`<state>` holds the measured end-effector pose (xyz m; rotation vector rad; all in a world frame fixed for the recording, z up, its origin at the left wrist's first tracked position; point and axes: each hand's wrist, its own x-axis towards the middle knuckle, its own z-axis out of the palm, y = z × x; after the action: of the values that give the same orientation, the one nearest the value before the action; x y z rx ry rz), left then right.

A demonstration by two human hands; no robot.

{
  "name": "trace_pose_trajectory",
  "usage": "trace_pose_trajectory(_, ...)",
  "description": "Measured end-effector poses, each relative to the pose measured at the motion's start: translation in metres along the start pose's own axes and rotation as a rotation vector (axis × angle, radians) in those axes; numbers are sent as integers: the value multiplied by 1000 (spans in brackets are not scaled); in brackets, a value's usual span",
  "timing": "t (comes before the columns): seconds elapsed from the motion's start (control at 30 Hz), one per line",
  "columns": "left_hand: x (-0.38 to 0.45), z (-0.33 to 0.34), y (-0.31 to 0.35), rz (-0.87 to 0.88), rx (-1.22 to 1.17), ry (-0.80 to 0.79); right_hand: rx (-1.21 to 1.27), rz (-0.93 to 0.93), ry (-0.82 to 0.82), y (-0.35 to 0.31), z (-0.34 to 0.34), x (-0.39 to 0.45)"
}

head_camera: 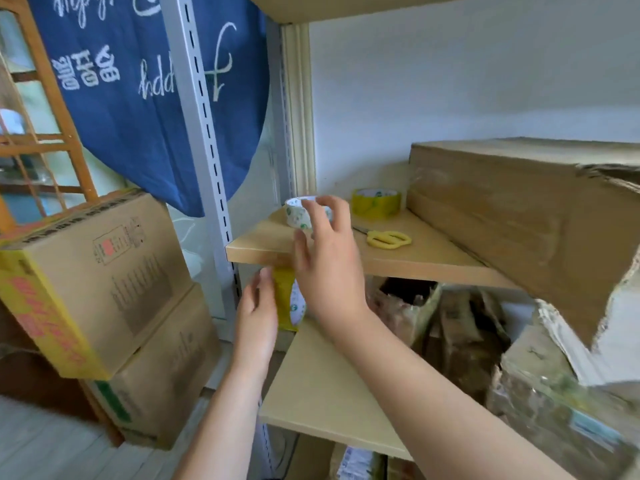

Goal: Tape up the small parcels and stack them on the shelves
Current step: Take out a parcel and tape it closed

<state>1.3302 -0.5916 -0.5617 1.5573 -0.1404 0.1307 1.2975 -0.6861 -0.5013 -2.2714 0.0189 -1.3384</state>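
While right hand (pixel 325 268) reaches white tape roll (pixel 306 216) on upper shelf (pixel 415 261), fingers spread, not closed; left hand (pixel 258 313) touches yellow parcel (pixel 284 299), fingers straight. Roll likely light, stiff; take by outer rim.

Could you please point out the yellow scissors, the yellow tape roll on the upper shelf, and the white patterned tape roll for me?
yellow scissors (pixel 388 239): head view, on the handle loops.
yellow tape roll (pixel 375 205): head view, on its outer side wall.
white patterned tape roll (pixel 297 217): head view, on its outer side, left of the fingers.

Two bare forearms, sleeveless, left hand (pixel 257 315) and right hand (pixel 329 268) ungloved.
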Motion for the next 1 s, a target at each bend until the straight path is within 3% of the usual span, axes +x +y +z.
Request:
trace_pose_trajectory(0.1, -23, 3, -32, -56, -73, 259, -104, -136, 2, 16, -55, -81)
trace_pose_trajectory(0.17, -49, 20, -68, -40, -25, 286, -279, -123, -84, 45, -93, -141)
trace_pose_trajectory(0.23, -85, 51, -95, -22, 97, 83, -379, 7, -146, 81, -130, -183)
trace_pose_trajectory(0.33, -137, 107, -103, 238, 331, -248, -566, 154, -188, 139, -182, -207)
trace_pose_trajectory(0.5, -153, 187, -78, 437, 262, -431, -724, 379, -387, 206, -222, -186)
trace_pose_trajectory(0.67, -150, 222, -103, 258, 211, -786, -727, 351, -365, 227, -209, -193)
trace_pose_trajectory(0.83, -135, 215, -112, 408, 314, -930, -759, 252, -411, 231, -217, -200)
trace_pose_trajectory(1.0, -138, 201, -106, 464, 425, -1051, -777, 269, -374, 217, -218, -214)
